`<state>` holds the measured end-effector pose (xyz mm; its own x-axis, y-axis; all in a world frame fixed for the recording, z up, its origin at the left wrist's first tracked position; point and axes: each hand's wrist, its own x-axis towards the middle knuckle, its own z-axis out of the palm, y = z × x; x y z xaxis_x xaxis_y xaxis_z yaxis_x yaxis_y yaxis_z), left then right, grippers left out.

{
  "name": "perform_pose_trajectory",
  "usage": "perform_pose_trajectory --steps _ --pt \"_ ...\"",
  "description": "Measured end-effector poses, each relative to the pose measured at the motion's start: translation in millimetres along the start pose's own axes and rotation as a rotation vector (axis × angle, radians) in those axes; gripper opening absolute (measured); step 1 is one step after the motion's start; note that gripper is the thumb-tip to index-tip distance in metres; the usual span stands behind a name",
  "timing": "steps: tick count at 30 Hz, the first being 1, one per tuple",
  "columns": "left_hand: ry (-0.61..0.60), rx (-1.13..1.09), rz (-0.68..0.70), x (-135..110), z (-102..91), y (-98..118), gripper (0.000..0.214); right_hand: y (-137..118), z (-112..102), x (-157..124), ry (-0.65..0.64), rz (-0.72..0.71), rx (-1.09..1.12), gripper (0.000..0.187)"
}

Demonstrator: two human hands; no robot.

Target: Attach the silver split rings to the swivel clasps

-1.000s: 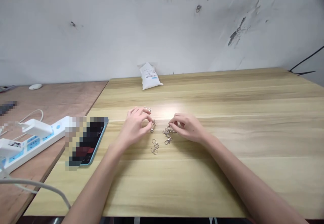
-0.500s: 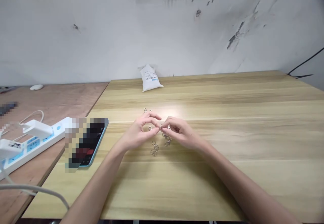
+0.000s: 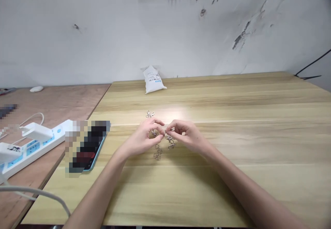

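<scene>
My left hand (image 3: 144, 136) and my right hand (image 3: 188, 133) meet over the table, thumb and index fingertips of each close together. Between them is a small silvery metal clasp (image 3: 165, 132), mostly covered by the fingers. The right hand pinches it from the right; the left fingertips hold its other side. Below the left hand lie several metal split rings (image 3: 158, 151). A cluster of metal clasps (image 3: 170, 141) rests beneath the right fingers, partly hidden. More metal clasps (image 3: 150, 114) lie beyond the left hand, and another metal piece (image 3: 154, 132) shows between its fingers.
A white labelled pouch (image 3: 154, 80) lies near the wall. To the left are a phone (image 3: 97, 149), partly pixelated, and a white power strip (image 3: 58, 132) with chargers. A grey cable (image 3: 41, 192) crosses the front left corner of the wooden table (image 3: 232, 187).
The fingers have shifted slightly around the small metal piece. My left hand sits a little lower, showing more of the clasps beyond it, and the right fingers are drawn closer together.
</scene>
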<state>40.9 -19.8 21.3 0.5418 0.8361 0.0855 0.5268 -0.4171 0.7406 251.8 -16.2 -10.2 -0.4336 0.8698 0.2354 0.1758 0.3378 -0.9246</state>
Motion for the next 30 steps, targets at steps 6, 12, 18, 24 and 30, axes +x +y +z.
perform_pose_trajectory --steps 6,12,18,24,30 --pt "0.065 0.014 0.032 1.5 -1.2 3.1 0.011 1.0 1.3 0.2 0.049 0.002 0.045 0.017" --pt "0.112 0.04 0.029 3.7 -0.8 1.9 0.013 -1.1 1.5 -0.5 0.066 0.002 0.058 0.019" --pt "0.143 0.079 0.034 3.8 -1.1 2.9 0.01 1.4 1.8 0.1 0.078 0.0 0.038 0.02" --pt "0.16 0.178 0.084 3.4 -0.6 1.5 0.011 0.1 2.5 -0.5 0.058 -0.009 0.043 0.02" --pt "0.148 0.231 0.121 2.6 0.4 -0.9 0.011 -3.2 1.6 -0.2 0.053 -0.018 0.058 0.02"
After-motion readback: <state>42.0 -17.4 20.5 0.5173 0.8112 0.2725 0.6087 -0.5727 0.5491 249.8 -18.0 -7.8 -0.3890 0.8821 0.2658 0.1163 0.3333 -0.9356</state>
